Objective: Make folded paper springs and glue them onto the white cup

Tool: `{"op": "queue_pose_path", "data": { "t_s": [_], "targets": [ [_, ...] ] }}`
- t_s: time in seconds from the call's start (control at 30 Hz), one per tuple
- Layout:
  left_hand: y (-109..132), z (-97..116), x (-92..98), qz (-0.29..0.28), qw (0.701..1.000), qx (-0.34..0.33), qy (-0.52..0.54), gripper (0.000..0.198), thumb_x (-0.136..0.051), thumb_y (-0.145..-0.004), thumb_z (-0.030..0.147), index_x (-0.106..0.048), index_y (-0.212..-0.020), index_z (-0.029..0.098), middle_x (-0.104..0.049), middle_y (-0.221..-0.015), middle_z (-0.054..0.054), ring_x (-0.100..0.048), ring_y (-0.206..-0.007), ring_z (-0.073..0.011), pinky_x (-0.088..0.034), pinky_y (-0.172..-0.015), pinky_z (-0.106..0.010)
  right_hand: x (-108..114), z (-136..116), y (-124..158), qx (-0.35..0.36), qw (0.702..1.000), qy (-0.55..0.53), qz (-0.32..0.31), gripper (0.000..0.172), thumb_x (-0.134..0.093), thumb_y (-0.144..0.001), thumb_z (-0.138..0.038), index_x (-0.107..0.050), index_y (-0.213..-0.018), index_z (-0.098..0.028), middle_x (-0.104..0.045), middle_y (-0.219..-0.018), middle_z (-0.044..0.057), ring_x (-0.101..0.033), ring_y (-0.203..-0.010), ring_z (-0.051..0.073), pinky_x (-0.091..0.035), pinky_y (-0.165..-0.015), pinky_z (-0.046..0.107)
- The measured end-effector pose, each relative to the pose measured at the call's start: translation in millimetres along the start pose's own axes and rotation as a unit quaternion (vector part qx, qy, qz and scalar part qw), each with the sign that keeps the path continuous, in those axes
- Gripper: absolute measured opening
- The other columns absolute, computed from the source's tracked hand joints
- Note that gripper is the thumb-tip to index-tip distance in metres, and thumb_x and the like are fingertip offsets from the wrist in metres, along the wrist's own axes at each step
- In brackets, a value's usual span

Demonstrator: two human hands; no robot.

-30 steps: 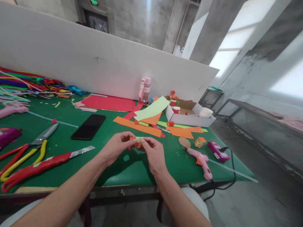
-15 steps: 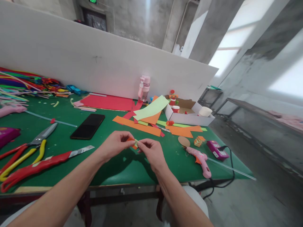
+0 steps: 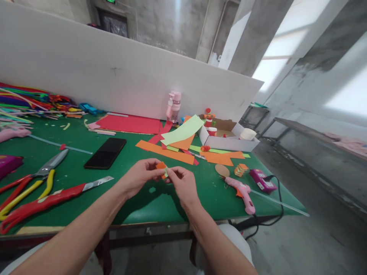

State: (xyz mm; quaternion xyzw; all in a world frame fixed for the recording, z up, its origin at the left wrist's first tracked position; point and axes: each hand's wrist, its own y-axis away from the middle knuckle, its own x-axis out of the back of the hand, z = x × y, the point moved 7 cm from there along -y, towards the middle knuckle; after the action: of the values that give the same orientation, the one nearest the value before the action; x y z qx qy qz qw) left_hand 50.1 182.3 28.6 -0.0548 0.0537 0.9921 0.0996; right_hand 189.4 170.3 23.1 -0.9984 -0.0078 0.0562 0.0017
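Observation:
Between my two hands, above the green table (image 3: 137,210), is a small folded piece of orange and light green paper (image 3: 161,165). My left hand (image 3: 141,173) pinches its orange side between thumb and fingers. The fingertips of my right hand (image 3: 181,181) close on its green end. To the right lie a folded orange and green paper piece (image 3: 241,170), a round cardboard disc (image 3: 222,170) and a pink glue gun (image 3: 240,189) with a clear glue stick in it. Beyond my hands is an orange paper strip (image 3: 165,151).
Pliers (image 3: 43,173), a red-handled knife (image 3: 63,195) and a black phone (image 3: 106,153) lie on the left. Red paper sheets (image 3: 129,124), a pink bottle (image 3: 174,107) and a white box (image 3: 229,143) stand or lie at the back. A purple box (image 3: 263,181) with a black cable is at right.
The folded paper has turned between my fingers, and more of its orange face shows now. My hands stay in nearly the same place.

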Motion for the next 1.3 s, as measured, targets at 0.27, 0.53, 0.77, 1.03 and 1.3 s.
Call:
{"op": "queue_pose_path", "data": {
  "t_s": [0.27, 0.53, 0.77, 1.03, 1.3],
  "targets": [
    [-2.6, -4.5, 4.0, 0.040, 0.998, -0.001, 0.044, 0.039, -0.089, -0.051, 0.043, -0.067, -0.069, 0.017, -0.064, -0.066, 0.001, -0.053, -0.057, -0.0099, -0.043, -0.056, -0.024, -4.8, 7.0, -1.9, -0.030, 0.998, -0.052, -0.027, 0.031, -0.082, -0.064, -0.045, -0.072, -0.078, -0.018, -0.072, -0.073, 0.002, -0.060, -0.060, 0.013, -0.050, -0.066, 0.028],
    [-0.3, -7.6, 1.4, 0.017, 0.996, 0.055, 0.073, 0.038, -0.092, -0.048, 0.039, -0.072, -0.069, 0.015, -0.067, -0.065, -0.002, -0.060, -0.061, -0.0120, -0.050, -0.059, -0.025, 0.6, 4.2, -4.4, -0.024, 0.999, -0.028, -0.031, 0.029, -0.083, -0.063, -0.042, -0.072, -0.076, -0.019, -0.069, -0.069, 0.000, -0.059, -0.060, 0.013, -0.049, -0.065, 0.027],
    [0.2, -12.6, 0.7, 0.053, 0.992, 0.056, 0.103, 0.041, -0.093, -0.045, 0.039, -0.068, -0.066, 0.015, -0.066, -0.062, 0.000, -0.060, -0.059, -0.0115, -0.051, -0.058, -0.024, 1.1, 7.5, -2.9, -0.050, 0.997, -0.045, -0.029, 0.040, -0.081, -0.066, -0.054, -0.071, -0.077, -0.017, -0.069, -0.069, 0.001, -0.058, -0.059, 0.011, -0.049, -0.063, 0.025],
    [-1.4, -13.2, 6.7, 0.087, 0.994, -0.011, 0.063, 0.046, -0.090, -0.050, 0.043, -0.068, -0.081, 0.017, -0.070, -0.077, -0.002, -0.064, -0.068, -0.0153, -0.049, -0.059, -0.026, 2.3, 10.4, -3.3, -0.035, 0.998, -0.059, 0.010, 0.031, -0.083, -0.063, -0.044, -0.069, -0.074, -0.019, -0.068, -0.068, 0.000, -0.060, -0.059, 0.012, -0.051, -0.065, 0.027],
    [6.8, 8.1, 10.3, 0.159, 0.955, -0.176, -0.176, 0.022, -0.073, -0.071, 0.041, -0.074, -0.078, 0.020, -0.073, -0.079, -0.003, -0.065, -0.074, -0.0179, -0.051, -0.070, -0.029, -5.6, 17.0, -2.0, -0.078, 0.989, -0.127, 0.000, 0.030, -0.083, -0.061, -0.043, -0.066, -0.068, -0.019, -0.065, -0.060, -0.003, -0.057, -0.051, 0.009, -0.051, -0.061, 0.025]
  ]
}}
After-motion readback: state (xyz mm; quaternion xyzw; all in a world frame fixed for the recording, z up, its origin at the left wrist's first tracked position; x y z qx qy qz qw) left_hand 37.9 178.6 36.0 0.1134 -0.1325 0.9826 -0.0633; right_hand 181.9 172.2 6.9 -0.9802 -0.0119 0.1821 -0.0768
